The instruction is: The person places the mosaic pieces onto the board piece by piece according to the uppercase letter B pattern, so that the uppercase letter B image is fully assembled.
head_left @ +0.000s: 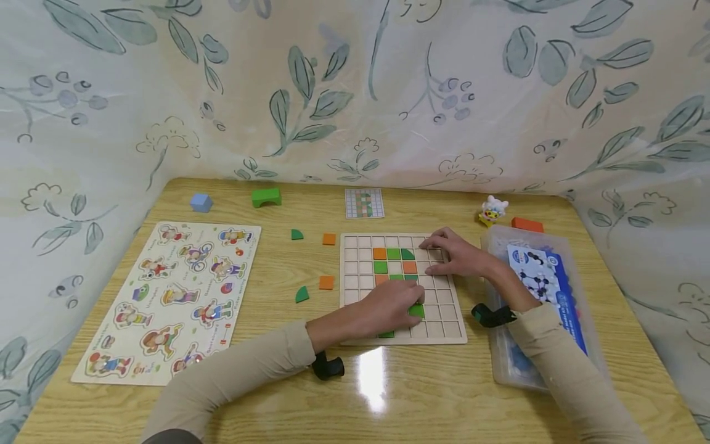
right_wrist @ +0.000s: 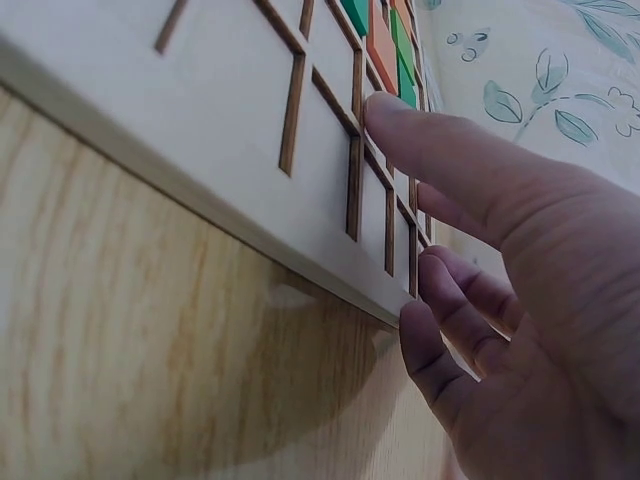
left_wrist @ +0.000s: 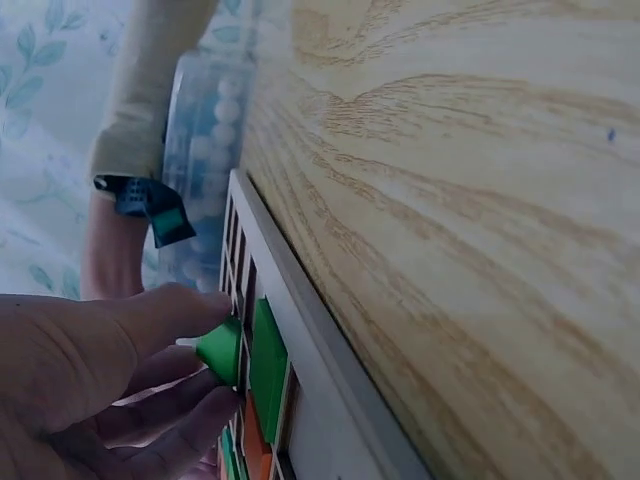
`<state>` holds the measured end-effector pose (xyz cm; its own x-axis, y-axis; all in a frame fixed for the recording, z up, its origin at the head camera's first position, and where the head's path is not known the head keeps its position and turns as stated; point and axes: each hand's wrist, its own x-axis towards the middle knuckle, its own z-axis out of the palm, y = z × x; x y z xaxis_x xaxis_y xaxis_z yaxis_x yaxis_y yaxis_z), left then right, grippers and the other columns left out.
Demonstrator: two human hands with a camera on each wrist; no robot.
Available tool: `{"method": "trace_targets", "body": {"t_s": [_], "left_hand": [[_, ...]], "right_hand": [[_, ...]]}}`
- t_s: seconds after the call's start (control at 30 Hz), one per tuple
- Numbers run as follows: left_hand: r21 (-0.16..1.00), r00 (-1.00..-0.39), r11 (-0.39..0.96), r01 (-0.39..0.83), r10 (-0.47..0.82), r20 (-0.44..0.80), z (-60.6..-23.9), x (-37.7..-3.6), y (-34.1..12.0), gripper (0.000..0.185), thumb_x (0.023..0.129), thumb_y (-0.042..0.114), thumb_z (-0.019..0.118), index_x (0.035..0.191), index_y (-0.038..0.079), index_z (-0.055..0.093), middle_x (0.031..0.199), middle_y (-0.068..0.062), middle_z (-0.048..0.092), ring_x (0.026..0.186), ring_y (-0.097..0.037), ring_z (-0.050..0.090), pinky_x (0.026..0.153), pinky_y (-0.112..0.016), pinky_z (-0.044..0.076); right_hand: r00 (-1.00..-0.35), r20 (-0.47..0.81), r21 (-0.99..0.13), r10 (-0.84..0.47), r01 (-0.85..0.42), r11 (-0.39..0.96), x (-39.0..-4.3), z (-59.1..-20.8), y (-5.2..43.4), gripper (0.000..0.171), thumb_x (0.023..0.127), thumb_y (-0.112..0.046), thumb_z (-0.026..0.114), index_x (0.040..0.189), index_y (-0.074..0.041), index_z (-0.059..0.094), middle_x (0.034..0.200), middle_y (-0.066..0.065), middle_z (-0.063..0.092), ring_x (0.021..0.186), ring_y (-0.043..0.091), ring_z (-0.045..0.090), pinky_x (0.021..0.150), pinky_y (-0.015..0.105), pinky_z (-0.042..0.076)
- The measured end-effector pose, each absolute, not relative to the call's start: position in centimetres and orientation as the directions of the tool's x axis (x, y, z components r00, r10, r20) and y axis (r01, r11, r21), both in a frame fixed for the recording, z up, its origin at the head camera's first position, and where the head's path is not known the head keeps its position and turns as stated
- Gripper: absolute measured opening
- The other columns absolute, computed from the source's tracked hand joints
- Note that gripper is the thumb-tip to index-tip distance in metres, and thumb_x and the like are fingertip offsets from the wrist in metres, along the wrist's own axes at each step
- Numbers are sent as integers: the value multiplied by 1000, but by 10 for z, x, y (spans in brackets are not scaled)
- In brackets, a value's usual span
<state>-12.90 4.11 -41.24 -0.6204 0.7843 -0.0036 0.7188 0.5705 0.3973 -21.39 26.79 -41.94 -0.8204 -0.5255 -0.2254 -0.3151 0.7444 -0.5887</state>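
Note:
A pale wooden grid board (head_left: 444,330) lies at the table's middle, with orange and green tiles set in its upper rows. My left hand (head_left: 412,306) is over the board's lower middle and pinches a green tile (head_left: 416,311) between thumb and fingers. In the left wrist view that green tile (left_wrist: 221,349) is held at the board (left_wrist: 330,430), beside a green tile (left_wrist: 268,368) lying in a cell. My right hand (head_left: 439,251) rests flat on the board's upper right corner. In the right wrist view its fingers (right_wrist: 440,160) lie straight across the board (right_wrist: 230,150).
A character puzzle board (head_left: 166,299) lies at the left, with a blue cube (head_left: 201,202) and green arch block (head_left: 266,197) behind it. A pattern card (head_left: 363,203) and loose tiles (head_left: 326,282) lie near the grid. A clear plastic box (head_left: 501,364), a small toy (head_left: 492,209) and an orange block (head_left: 527,225) sit at the right.

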Motion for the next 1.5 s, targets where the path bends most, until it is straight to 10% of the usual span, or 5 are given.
{"method": "trace_targets", "body": {"t_s": [0.23,0.47,0.97,1.5], "left_hand": [[289,-615,577,764,787,54,-413,-126,42,17,87,24,70,71,20,67,82,7,58,70,-5,50,58,-14,35],[191,-622,602,775,779,72,-408,-111,30,16,89,26,67,103,20,73,100,4,62,81,-9,56,57,-16,40],[432,-902,807,404,431,39,-412,-107,-135,34,84,23,74,117,17,68,104,0,63,77,-9,54,60,-22,42],[497,-923,788,363,377,76,-419,-101,-158,33,84,23,75,116,17,69,104,0,65,83,-11,61,63,-22,45]], "right_hand": [[-808,-232,-589,-542,-327,739,-218,-416,267,54,86,-30,74,133,-12,54,134,16,37,115,29,40,90,43,37],[-801,-241,-601,-548,-320,732,-213,-419,266,53,85,-29,74,132,-11,55,132,15,38,115,28,39,90,42,37],[-807,-224,-583,-547,-338,738,-210,-419,271,52,85,-28,75,130,-9,56,131,17,40,114,28,40,90,42,38],[-809,-230,-588,-540,-326,740,-211,-418,269,54,85,-29,75,131,-9,56,132,17,40,116,29,40,91,43,38]]}}
